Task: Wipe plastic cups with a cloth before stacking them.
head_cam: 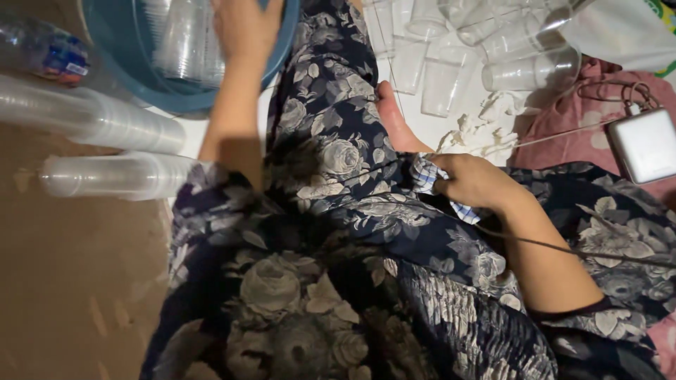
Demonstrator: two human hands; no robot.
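My left hand [245,27] reaches into a blue plastic basin [134,53] at the top left and rests on clear plastic cups [184,39] inside it; whether its fingers grip one is hidden. My right hand [473,181] lies on my lap, closed on a blue-and-white checked cloth [427,176]. A dark floral dress covers my legs, and a bare foot [394,116] shows between them.
Two stacks of clear cups [105,119] lie on the brown floor at left. Several loose clear cups [451,49] stand at the top right beside crumpled white tissue [479,134]. A white power bank [644,144] with a cable rests on pink fabric [563,134].
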